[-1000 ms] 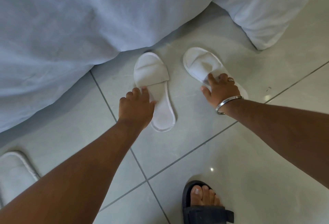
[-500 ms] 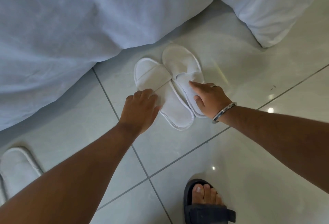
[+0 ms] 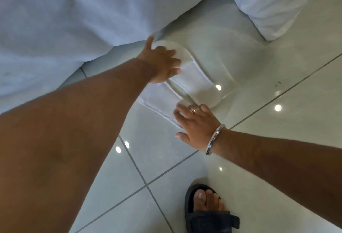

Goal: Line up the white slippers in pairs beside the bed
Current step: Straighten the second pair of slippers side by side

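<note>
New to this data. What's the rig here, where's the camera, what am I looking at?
No robot: a person works bare-handed, filmed by one wide-angle camera on their head, looking down. The left hand rests flat on the toe end of one white slipper, by the hanging bed sheet. The right hand, wearing a bangle and ring, presses the heel end of the pair's other slipper. Both slippers lie side by side on the tiled floor. Nothing is lifted. Their own sandalled foot shows below.
</note>
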Demonstrator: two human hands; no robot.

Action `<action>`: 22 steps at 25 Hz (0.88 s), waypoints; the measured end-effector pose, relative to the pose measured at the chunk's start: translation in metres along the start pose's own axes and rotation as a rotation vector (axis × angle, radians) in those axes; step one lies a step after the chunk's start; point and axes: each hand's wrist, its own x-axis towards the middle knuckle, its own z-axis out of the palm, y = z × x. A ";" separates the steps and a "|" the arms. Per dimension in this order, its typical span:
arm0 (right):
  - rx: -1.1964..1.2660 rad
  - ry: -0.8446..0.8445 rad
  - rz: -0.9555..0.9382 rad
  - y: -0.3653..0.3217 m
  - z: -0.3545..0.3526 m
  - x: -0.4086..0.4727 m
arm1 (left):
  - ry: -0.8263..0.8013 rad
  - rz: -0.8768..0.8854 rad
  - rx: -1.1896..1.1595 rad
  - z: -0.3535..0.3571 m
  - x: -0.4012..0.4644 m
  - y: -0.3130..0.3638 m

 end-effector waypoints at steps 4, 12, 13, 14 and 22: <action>-0.028 0.033 0.049 0.023 -0.003 -0.002 | 0.051 -0.063 0.022 0.007 -0.036 -0.006; -0.143 -0.024 0.246 0.071 -0.005 0.026 | 0.009 -0.085 -0.026 0.039 -0.108 0.018; -0.103 -0.004 0.270 0.066 -0.003 0.026 | 0.034 -0.099 -0.034 0.041 -0.109 0.017; -0.051 0.035 0.284 0.059 -0.001 0.027 | 0.079 -0.124 -0.066 0.042 -0.108 0.015; 0.126 -0.042 0.278 0.072 0.018 -0.011 | 0.125 -0.222 -0.385 0.073 -0.084 0.062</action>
